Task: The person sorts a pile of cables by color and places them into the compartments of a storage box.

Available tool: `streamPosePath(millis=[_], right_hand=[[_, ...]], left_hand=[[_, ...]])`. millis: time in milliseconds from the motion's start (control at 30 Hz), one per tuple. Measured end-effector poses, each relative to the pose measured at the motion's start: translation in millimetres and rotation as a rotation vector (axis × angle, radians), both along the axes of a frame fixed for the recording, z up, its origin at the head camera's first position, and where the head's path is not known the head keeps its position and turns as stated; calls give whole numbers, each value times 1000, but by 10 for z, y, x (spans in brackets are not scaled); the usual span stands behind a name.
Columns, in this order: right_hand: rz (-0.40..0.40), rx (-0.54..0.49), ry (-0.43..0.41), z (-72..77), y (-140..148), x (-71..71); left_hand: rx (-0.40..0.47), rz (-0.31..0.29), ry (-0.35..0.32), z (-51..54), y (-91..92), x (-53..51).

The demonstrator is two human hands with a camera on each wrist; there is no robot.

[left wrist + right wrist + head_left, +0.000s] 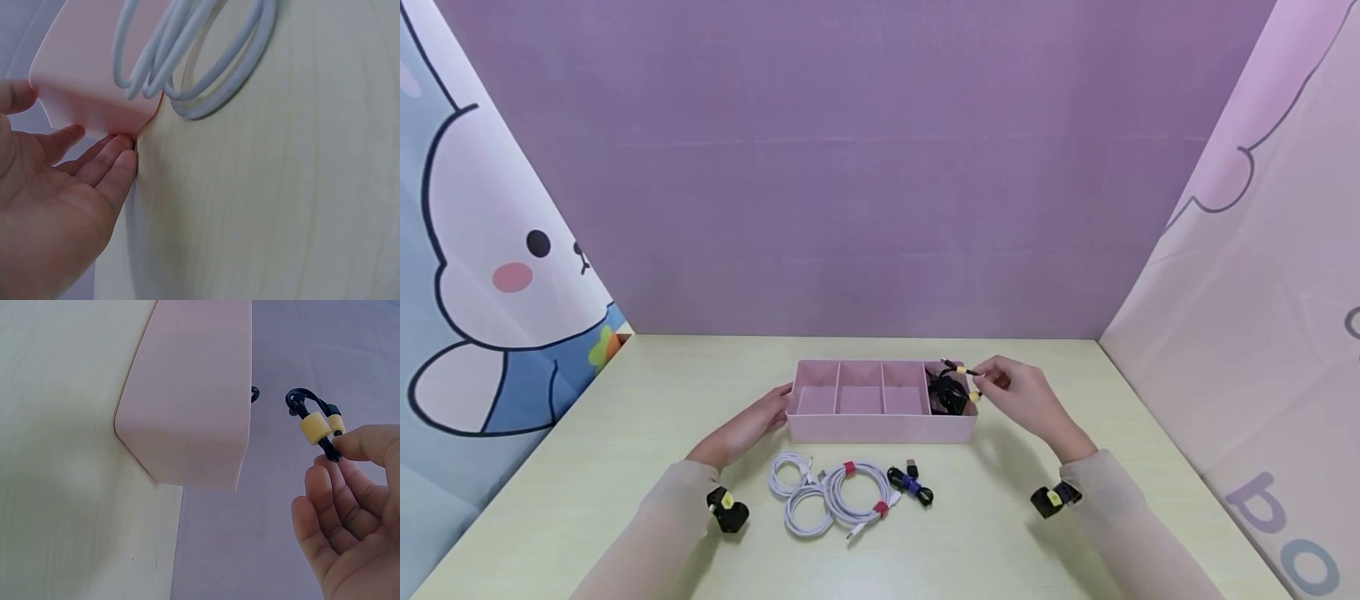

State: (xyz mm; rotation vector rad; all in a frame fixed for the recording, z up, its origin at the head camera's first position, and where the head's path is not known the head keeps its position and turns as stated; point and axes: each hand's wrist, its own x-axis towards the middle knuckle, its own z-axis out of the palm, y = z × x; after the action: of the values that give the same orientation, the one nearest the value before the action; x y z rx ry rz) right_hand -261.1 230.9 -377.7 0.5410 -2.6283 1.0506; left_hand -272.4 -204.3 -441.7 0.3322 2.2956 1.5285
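Observation:
A pink box [882, 429] with several compartments stands on the table. My left hand [762, 421] touches its left end; in the left wrist view the fingers of that hand [69, 187] rest against the pink end wall [94, 106]. At the box's right end, my right hand [1026, 400] pinches a black cable [967, 372] with yellow bands. The right wrist view shows thumb and fingertips of this hand [356, 500] on the looped cable [315, 400], beside the box [187, 381]. More black cable [949, 393] lies in the rightmost compartment; the other compartments hold nothing visible.
In front of the box lie coiled white cables [859, 493], some with red ties, and a small black cable [917, 487] with a blue tie. A purple backdrop [865, 167] rises behind the table [700, 375], with printed panels at both sides.

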Motion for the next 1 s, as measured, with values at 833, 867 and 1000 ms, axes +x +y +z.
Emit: streamPosePath(millis=[833, 867, 1000], right_hand=[[-75, 4, 19, -61, 0, -181], [-77, 2, 21, -67, -1, -187], [-84, 0, 20, -89, -7, -212]], left_hand=[[1, 1, 2, -6, 3, -4], [3, 2, 1, -5, 3, -4], [1, 5, -1, -5, -2, -4]])
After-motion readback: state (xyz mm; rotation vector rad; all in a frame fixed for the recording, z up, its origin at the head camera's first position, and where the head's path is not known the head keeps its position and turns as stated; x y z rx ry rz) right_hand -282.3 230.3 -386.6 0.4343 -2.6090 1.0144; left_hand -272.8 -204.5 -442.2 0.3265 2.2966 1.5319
